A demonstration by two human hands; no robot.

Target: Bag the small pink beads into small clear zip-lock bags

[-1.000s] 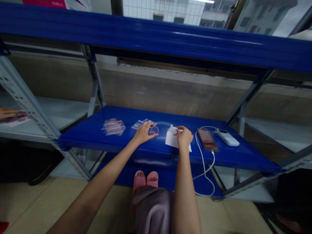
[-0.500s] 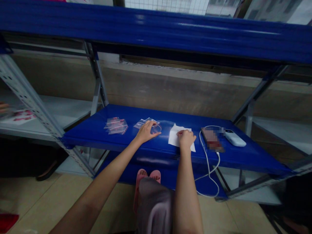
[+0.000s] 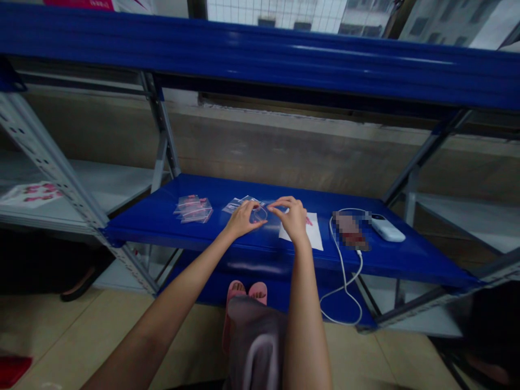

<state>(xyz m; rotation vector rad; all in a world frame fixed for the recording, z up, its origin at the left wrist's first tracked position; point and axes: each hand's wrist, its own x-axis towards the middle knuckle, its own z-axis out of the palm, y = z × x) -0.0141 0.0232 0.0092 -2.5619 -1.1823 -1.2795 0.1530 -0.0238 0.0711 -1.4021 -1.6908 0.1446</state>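
My left hand [image 3: 241, 220] holds a small clear zip bag [image 3: 260, 215] between thumb and fingers, its mouth bowed apart and turned to the right. Close to that mouth, my right hand [image 3: 293, 218] is closed in a pinch; what sits between its fingertips is too small to make out. Under and beside the right hand lies a white sheet of paper [image 3: 314, 236] with small pink pieces [image 3: 309, 221] on it. More clear bags [image 3: 233, 205] lie flat behind my left hand. Farther left, several bags with pink bits [image 3: 194, 210] lie in a loose pile.
A phone [image 3: 350, 232], partly blurred out, and a white power bank [image 3: 387, 228] lie on the right of the blue shelf [image 3: 146, 225]. A white cable [image 3: 344, 276] loops over its front edge. An upper blue beam [image 3: 260, 54] crosses above; metal posts stand at both sides.
My right hand has moved up and left from the white paper to the bag's mouth, uncovering pink pieces. My left hand stays in place with the bag.
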